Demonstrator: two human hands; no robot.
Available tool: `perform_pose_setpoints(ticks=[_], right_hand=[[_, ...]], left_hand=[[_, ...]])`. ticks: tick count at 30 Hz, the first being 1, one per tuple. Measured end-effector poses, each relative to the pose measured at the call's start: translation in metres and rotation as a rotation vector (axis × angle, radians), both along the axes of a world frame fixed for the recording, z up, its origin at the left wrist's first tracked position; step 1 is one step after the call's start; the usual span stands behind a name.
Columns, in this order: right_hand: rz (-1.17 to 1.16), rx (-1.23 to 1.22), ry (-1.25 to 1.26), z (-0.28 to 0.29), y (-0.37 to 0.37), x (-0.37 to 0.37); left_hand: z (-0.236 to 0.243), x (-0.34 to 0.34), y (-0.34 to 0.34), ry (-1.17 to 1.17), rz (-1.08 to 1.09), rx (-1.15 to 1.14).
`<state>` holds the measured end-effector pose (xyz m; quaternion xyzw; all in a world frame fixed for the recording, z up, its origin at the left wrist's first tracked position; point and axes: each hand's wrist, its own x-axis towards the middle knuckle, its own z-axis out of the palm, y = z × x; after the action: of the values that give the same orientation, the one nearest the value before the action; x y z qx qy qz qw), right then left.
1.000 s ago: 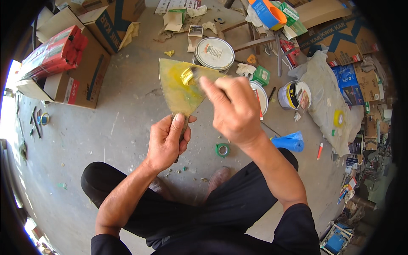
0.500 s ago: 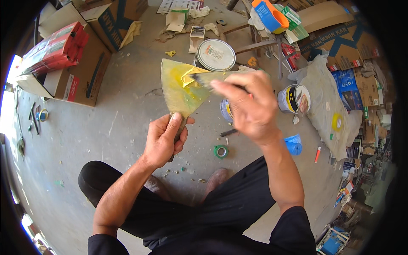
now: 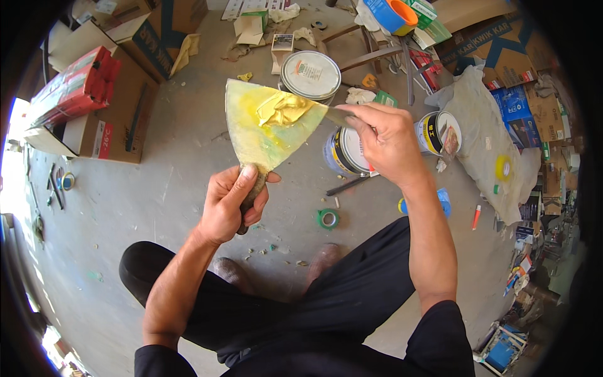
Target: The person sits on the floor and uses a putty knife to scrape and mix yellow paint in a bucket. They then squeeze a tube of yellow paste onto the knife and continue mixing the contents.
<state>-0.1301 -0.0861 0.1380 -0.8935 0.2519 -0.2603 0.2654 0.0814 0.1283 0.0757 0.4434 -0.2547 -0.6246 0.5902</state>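
My left hand (image 3: pixel 233 202) is closed around the handle of a wide fan-shaped putty spreader (image 3: pixel 248 135), its stained blade pointing away from me. A folded lump of yellow putty (image 3: pixel 284 109) lies on the blade's upper right part. In my right hand (image 3: pixel 391 143) is a smaller putty knife (image 3: pixel 337 115), its blade meeting the spreader's right corner. Fingers cover most of the knife's handle. Just below that hand stands a tin with a pale lid (image 3: pixel 353 151), partly hidden by it.
Beyond the spreader sits a large lidded can (image 3: pixel 311 74). Another tin (image 3: pixel 433 133) is at the right, beside a grey sheet (image 3: pixel 480 135). A green tape roll (image 3: pixel 328 218) lies before my feet. Cardboard boxes (image 3: pixel 129 116) with red packets (image 3: pixel 88 85) stand at the left.
My right hand and the putty knife have moved right, from over the putty to the spreader's edge. The putty is now a thicker, uncovered lump. My left hand has shifted slightly left.
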Motion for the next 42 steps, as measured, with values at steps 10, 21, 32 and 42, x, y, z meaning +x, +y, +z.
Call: perform_pose_setpoints(ticks=[10,21,32,42], right_hand=[[-0.294,1.047,-0.541,-0.016,0.043,0.026],[-0.092,1.235,-0.624,-0.019,0.051,0.022],[-0.057,0.836,-0.751,-0.009,0.034,0.013],[0.117,-0.175,-0.393,0.008,0.023,0.014]], left_hand=[[-0.020,-0.020,-0.011,-1.021,0.224,-0.216],[-0.036,-0.024,-0.011,-1.202,0.203,-0.293],[-0.037,0.003,-0.022,-1.239,0.343,-0.123],[0.004,0.004,-0.012,-0.113,-0.151,0.170]])
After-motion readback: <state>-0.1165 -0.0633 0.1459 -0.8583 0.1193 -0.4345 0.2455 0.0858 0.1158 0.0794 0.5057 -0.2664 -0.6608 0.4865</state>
